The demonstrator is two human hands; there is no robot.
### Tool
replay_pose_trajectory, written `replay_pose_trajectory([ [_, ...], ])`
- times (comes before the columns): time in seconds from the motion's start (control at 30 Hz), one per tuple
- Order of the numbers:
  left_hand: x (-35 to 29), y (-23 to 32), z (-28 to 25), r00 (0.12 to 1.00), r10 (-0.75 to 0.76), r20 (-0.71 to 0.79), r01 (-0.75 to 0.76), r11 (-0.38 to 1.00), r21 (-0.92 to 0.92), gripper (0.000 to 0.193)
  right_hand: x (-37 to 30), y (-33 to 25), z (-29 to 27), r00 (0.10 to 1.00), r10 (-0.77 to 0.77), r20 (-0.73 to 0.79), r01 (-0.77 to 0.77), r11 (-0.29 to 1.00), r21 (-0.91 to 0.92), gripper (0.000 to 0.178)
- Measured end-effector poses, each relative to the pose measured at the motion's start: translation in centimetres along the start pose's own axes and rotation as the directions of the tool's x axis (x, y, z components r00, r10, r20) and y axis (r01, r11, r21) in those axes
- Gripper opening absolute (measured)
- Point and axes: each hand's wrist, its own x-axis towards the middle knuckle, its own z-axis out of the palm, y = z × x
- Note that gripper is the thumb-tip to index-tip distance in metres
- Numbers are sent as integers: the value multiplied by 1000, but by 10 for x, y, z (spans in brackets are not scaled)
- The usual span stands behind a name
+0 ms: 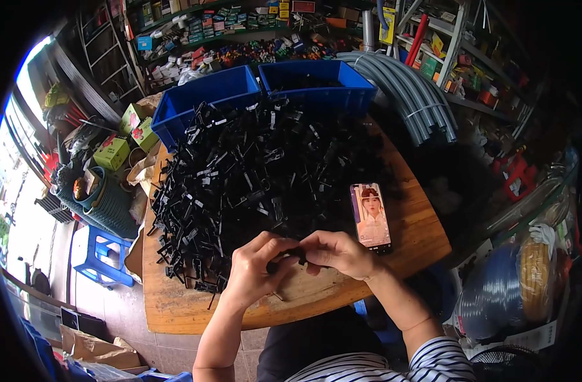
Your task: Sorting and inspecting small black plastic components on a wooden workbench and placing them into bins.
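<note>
A wide heap of small black plastic parts point(252, 165) covers most of the wooden table point(405, 267). Close to the table's front edge, my left hand point(261, 262) and my right hand point(337, 253) meet, fingers bent. Between them they pinch a small black plastic part point(298, 256), mostly covered by the fingers. Its exact shape does not show. To the right of my right hand lies a smartphone point(370, 219) with its screen lit, showing a person.
At the table's far side stand a left blue bin point(208, 95) and a right blue bin point(316, 79) holding dark parts. Grey hoses point(409, 89) curve beyond the right corner. A blue stool point(103, 254) is on the floor at left; a wrapped coil point(504, 293) sits at right.
</note>
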Motion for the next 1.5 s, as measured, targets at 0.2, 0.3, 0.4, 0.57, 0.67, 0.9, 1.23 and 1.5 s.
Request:
replay_pose_trajectory([
  [0.2,-1,-2,2,981,-100,-165,94,995,-45,23,-1,4,12,898,-347,-270,302,933,-197,21],
  [0.3,-1,-10,10,966,-107,-236,78,989,-127,24,1,-2,16,778,-587,-227,435,762,-480,22],
  [0.4,-5,-9,11,954,-236,-187,174,940,-294,25,4,-5,20,709,-693,-129,389,538,-748,25],
  [0.57,-2,2,5,797,-586,143,542,592,-597,29,11,6,26,655,-641,-400,451,756,-474,23],
  [0.67,-5,-2,8,799,-575,173,509,496,-703,29,14,-4,27,630,-757,-171,444,533,-721,16],
  [0.9,-7,-8,11,966,-129,-226,69,965,-254,25,24,-7,28,899,-384,-212,343,917,-206,10],
  [1.23,-5,1,15,973,11,-231,-18,999,-26,27,30,8,16,964,-143,-225,173,977,123,7],
  [1.5,1,-6,-4,770,-630,-102,390,591,-706,18,14,-21,29,763,-627,158,410,281,-868,52],
])
